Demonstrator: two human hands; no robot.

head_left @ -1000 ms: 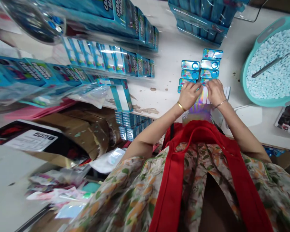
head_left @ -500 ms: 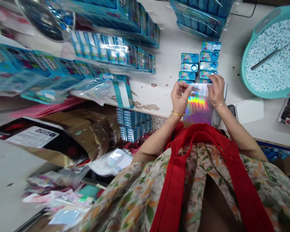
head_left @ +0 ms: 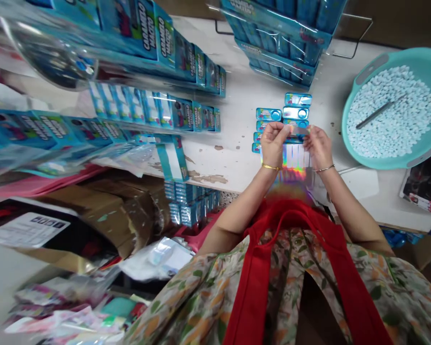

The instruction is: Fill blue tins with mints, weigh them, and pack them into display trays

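My left hand (head_left: 273,144) pinches one end of a narrow, shiny strip (head_left: 296,130), probably a clear sticker. The other end is between the fingertips of my right hand (head_left: 319,147). The strip is stretched level over small blue tins standing in two columns, among them a tin (head_left: 296,113) at the right and another tin (head_left: 268,114) at the left. Below the strip, between my wrists, a rainbow-shimmering holographic sheet (head_left: 294,167) reaches toward the red apron (head_left: 258,249). My hands hide some of the nearer tins.
A turquoise basin (head_left: 348,112) of pale blue pellets, with a dark stick (head_left: 379,112) on them, stands at the right. Beside my right forearm is a white flat device (head_left: 362,184). Blue display boxes (head_left: 187,115) fill the left; more packs (head_left: 273,48) stand behind.
A strip is now stretched between my two hands; before, my left hand was at the sheet's upper edge and my right hand hovered by it. The view has tilted, lowering everything in it.
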